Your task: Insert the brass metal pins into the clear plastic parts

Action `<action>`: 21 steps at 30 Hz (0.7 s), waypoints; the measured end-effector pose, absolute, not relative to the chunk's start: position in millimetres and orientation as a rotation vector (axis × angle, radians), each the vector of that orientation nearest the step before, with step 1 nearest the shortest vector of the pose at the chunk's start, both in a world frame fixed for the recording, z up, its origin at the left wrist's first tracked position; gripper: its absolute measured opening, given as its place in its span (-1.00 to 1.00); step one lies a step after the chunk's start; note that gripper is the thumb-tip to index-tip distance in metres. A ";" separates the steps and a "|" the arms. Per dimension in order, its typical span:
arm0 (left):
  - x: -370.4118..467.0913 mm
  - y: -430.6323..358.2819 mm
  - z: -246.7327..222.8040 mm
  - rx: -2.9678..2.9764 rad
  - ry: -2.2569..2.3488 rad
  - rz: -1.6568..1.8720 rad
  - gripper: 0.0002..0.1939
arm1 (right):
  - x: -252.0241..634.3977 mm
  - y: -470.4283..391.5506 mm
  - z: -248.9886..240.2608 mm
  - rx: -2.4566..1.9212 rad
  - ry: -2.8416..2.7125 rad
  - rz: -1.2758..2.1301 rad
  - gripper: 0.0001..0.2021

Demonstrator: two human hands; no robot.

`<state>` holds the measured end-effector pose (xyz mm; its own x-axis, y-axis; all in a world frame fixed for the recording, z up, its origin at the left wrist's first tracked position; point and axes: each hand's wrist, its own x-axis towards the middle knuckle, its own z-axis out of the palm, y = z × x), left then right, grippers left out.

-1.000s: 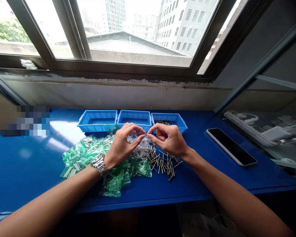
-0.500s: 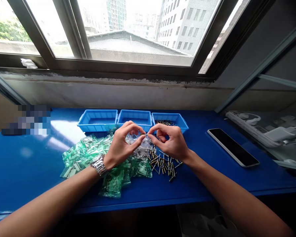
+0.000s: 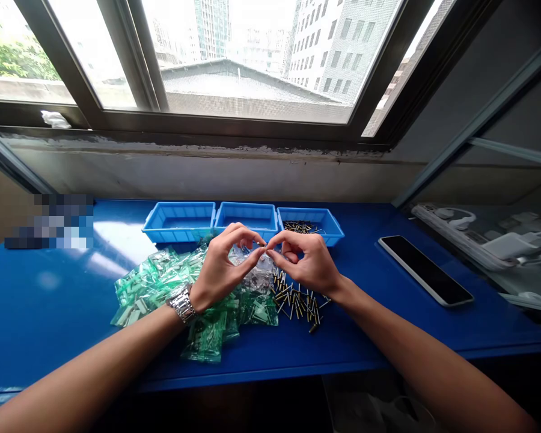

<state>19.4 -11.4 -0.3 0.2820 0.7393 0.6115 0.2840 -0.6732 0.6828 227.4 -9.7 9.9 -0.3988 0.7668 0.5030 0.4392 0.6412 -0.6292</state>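
My left hand (image 3: 223,261), a metal watch at its wrist, is closed in a pinch of thumb and forefinger. My right hand (image 3: 311,258) pinches from the other side, and the fingertips meet. Between them is a small thin metal pin (image 3: 264,244), mostly hidden by the fingers. Beneath my right hand lies a loose heap of brass-and-silver pins (image 3: 297,302). Green plastic packets (image 3: 157,279) with pale pieces inside spread under and left of my left hand. Clear packets (image 3: 259,275) lie below the fingertips.
Three blue bins stand in a row behind my hands: a left bin (image 3: 179,233), a middle bin (image 3: 247,208) and a right bin (image 3: 333,231) with dark pins inside. A phone (image 3: 426,270) lies to the right, beside a shelf with white chargers (image 3: 505,243).
My right hand has shifted slightly left, so the fingertips of both hands now meet. The rod of the pin, visible between them before, is mostly covered.
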 end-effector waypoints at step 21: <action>20.7 -13.3 3.3 2.136 0.919 1.373 -0.93 | 226.1 -15.4 14.1 -0.893 -1.948 0.434 -0.90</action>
